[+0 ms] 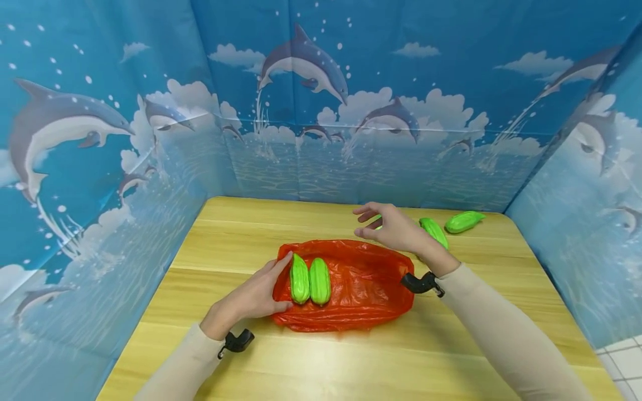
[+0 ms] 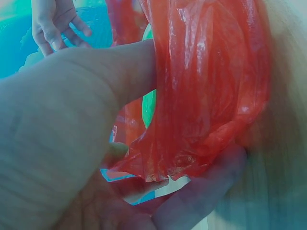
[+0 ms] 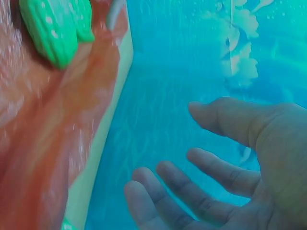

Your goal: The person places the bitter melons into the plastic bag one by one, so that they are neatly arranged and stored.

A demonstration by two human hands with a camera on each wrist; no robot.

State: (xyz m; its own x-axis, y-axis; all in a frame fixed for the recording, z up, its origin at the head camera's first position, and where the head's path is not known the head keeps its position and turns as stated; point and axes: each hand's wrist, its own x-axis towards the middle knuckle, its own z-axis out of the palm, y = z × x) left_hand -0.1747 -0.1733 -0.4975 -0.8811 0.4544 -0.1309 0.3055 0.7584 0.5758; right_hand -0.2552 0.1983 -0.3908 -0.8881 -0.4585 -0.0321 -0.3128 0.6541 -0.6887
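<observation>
A red plastic bag lies opened out on the table, its mouth facing up. Two bright green, ridged bitter melons lie side by side in its left end. My left hand holds the bag's left edge, the thumb inside and the other fingers outside, as the left wrist view shows. Over the bag's back rim hovers my right hand, fingers apart and loosely bent, with nothing in it. Behind that hand another green melon is mostly hidden.
Two more bitter melons, one partly behind the right wrist and one farther right, lie toward the table's back right. The wooden table meets dolphin-printed blue sheets at its back and sides.
</observation>
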